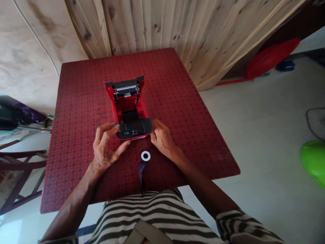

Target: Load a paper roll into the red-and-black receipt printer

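Note:
A red and black label printer (149,127) stands on the table with its lid (124,83) raised at the back. A dark strip (134,124) runs from inside the printer over its black front panel. My left hand (104,145) grips the front left corner, fingertips on the side and thumb along the front edge; a small light piece shows at those fingertips. Bent against the right side of the printer, my right hand (162,137) holds it, its fingertips partly hidden. Just in front lies a roll with a white core (145,156), a dark ribbon trailing towards me.
The table (177,101) has a red patterned cover and meets a wooden plank wall (157,27). A wooden chair (22,166) stands at the left. On the floor to the right are a green object (315,162) and a red one (273,57).

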`<state>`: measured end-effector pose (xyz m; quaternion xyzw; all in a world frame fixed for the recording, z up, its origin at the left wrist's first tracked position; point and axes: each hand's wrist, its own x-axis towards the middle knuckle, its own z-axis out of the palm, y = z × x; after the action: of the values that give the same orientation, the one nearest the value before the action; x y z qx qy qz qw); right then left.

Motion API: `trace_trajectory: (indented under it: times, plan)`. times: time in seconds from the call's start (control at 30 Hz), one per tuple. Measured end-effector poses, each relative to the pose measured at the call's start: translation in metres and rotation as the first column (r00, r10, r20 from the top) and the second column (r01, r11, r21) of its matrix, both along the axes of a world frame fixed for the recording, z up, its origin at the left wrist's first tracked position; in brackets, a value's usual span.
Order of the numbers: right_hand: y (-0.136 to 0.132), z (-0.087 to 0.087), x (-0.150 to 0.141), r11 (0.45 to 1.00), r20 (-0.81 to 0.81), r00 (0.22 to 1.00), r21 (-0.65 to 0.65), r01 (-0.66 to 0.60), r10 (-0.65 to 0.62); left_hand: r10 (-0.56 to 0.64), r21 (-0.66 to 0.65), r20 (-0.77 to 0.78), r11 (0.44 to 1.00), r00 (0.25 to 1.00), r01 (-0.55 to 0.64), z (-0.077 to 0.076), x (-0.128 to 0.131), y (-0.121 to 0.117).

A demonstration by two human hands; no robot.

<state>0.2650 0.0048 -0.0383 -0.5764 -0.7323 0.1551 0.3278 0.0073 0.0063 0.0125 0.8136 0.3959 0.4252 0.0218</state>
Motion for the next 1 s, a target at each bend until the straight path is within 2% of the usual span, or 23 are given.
trace_trajectory:
  times: [0.1,0.2,0.27,0.33,0.4,0.47,0.57,0.63,0.7,0.87,0.93,1.0]
  plan:
    - [0.005,0.029,0.013,0.996,0.019,1.000,0.087,0.001,-0.003,-0.010,-0.004,-0.013,1.000,1.000,0.010,-0.004,-0.001,-0.002]
    - [0.016,0.073,0.013,0.977,0.043,0.999,0.213,-0.006,-0.003,-0.020,-0.015,-0.017,1.000,1.000,0.020,-0.008,-0.001,-0.004]
    - [0.028,0.099,0.002,0.968,0.116,0.987,0.208,-0.137,0.114,-0.023,-0.021,-0.013,1.000,1.000,0.023,-0.011,-0.002,-0.005]
    - [0.042,0.116,-0.013,0.945,0.244,0.930,0.105,-0.308,0.276,-0.020,-0.023,-0.018,1.000,1.000,0.020,-0.013,-0.002,-0.005]
    - [0.057,0.122,-0.030,0.917,0.378,0.842,-0.054,-0.395,0.385,-0.018,-0.028,-0.026,0.999,0.999,0.017,-0.014,-0.002,-0.006]
    - [0.072,0.121,-0.044,0.913,0.476,0.779,-0.179,-0.368,0.407,-0.026,-0.038,-0.030,0.999,0.999,0.025,-0.015,-0.002,-0.006]
    - [0.089,0.116,-0.057,0.911,0.539,0.736,-0.285,-0.296,0.408,-0.042,-0.047,-0.023,0.998,0.999,0.041,-0.015,-0.002,-0.006]
    - [0.096,0.113,-0.059,0.899,0.547,0.717,-0.321,-0.298,0.433,-0.042,-0.044,-0.024,0.998,0.999,0.041,-0.015,-0.002,-0.006]
    - [0.100,0.112,-0.058,0.892,0.546,0.708,-0.315,-0.323,0.449,-0.038,-0.037,-0.027,0.999,0.999,0.037,-0.014,-0.002,-0.005]
    - [0.095,0.115,-0.053,0.913,0.559,0.723,-0.203,-0.355,0.405,-0.029,-0.031,-0.023,0.999,0.999,0.028,-0.014,-0.002,-0.005]
    - [0.084,0.122,-0.051,0.926,0.540,0.755,-0.162,-0.342,0.373,-0.030,-0.028,-0.023,0.999,0.999,0.029,-0.013,-0.002,-0.005]
    - [0.070,0.133,-0.044,0.943,0.470,0.821,-0.089,-0.321,0.324,-0.027,-0.027,-0.026,0.999,0.999,0.027,-0.013,-0.002,-0.005]
